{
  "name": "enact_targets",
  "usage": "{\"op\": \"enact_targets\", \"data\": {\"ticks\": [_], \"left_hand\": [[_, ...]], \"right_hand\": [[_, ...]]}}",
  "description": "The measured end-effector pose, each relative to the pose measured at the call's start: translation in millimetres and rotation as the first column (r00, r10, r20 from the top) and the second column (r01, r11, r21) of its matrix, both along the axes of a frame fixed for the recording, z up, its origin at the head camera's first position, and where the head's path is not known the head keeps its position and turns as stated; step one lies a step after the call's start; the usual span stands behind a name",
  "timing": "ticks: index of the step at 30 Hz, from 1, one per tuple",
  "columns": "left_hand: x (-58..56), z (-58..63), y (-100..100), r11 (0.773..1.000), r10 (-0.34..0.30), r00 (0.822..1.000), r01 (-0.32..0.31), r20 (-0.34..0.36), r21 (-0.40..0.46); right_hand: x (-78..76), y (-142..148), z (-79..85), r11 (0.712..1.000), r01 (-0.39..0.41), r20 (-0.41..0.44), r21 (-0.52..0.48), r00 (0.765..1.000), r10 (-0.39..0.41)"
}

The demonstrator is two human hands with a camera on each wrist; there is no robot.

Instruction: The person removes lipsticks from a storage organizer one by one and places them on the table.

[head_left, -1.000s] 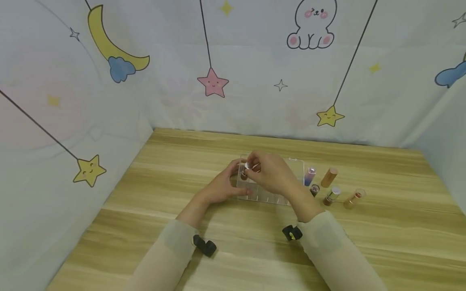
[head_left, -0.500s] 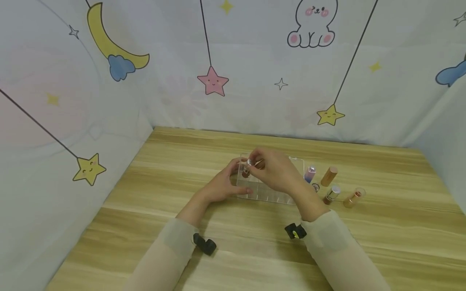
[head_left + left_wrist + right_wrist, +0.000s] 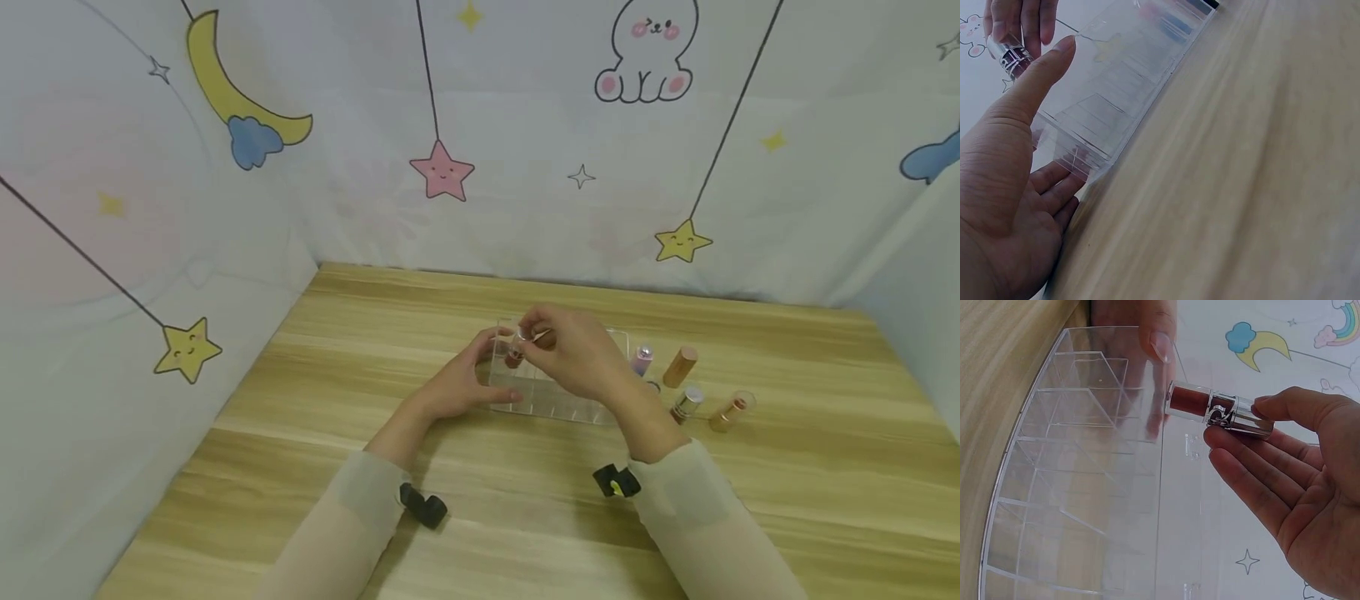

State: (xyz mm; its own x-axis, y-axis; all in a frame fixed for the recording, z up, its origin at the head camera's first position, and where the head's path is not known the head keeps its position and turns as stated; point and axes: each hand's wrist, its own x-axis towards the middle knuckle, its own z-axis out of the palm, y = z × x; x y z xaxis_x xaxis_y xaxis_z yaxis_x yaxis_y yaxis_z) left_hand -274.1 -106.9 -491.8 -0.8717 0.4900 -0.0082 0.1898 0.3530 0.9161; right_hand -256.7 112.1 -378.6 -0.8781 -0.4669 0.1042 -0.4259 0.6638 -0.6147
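Note:
A clear plastic lipstick organizer (image 3: 555, 400) with slotted compartments stands on the table. My left hand (image 3: 459, 385) grips its left end, thumb along the front and fingers round the far side. Above that end, my right hand (image 3: 576, 352) pinches a lipstick (image 3: 1216, 412) by its silver part. The lipstick's transparent end, reddish-brown inside, points at the organizer in the right wrist view. Whether it touches the organizer is hard to tell. Between the two hands in the left wrist view, the lipstick's silver band (image 3: 1013, 57) shows, partly hidden by fingers.
Right of the organizer stand a pink-and-blue lipstick (image 3: 642, 358), a copper-brown tube (image 3: 680, 367), a silver-capped lipstick (image 3: 687, 403) and a gold one with a clear cap (image 3: 732, 412). Another tube is mostly behind the right wrist. A patterned white cloth (image 3: 517, 225) hangs behind the wooden table (image 3: 510, 500).
My right hand has shifted slightly to the right with the lipstick, above the organizer's left end. The left hand keeps its place on the organizer.

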Motion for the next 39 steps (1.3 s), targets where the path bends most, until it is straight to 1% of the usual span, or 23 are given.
{"op": "enact_targets", "data": {"ticks": [7, 17, 24, 30, 39], "left_hand": [[-0.2, -2.0, -1.3, 0.999, -0.035, 0.999, 0.035, -0.021, 0.03], [0.7, 0.1, 1.1, 1.0, 0.013, 1.0, -0.013, -0.015, -0.022], [1.6, -0.5, 1.5, 1.0, -0.001, 1.0, 0.001, -0.008, 0.0], [-0.9, 0.1, -0.2, 1.0, 0.003, 1.0, -0.003, -0.011, 0.008], [-0.7, -0.1, 1.2, 1.0, 0.006, 1.0, -0.006, -0.007, -0.002]], "right_hand": [[2.1, 4.5, 4.0, 1.0, -0.003, -0.004, -0.015, 1.0, 0.002], [5.0, 17.3, 11.5, 0.998, 0.016, -0.007, -0.064, 1.0, -0.016], [6.8, 25.1, 14.6, 0.995, 0.031, 0.016, -0.096, 0.999, -0.03], [5.9, 26.6, 16.9, 0.994, 0.029, 0.006, -0.109, 1.0, -0.029], [8.1, 37.6, 14.6, 0.992, 0.044, -0.008, -0.118, 0.999, -0.046]]}}
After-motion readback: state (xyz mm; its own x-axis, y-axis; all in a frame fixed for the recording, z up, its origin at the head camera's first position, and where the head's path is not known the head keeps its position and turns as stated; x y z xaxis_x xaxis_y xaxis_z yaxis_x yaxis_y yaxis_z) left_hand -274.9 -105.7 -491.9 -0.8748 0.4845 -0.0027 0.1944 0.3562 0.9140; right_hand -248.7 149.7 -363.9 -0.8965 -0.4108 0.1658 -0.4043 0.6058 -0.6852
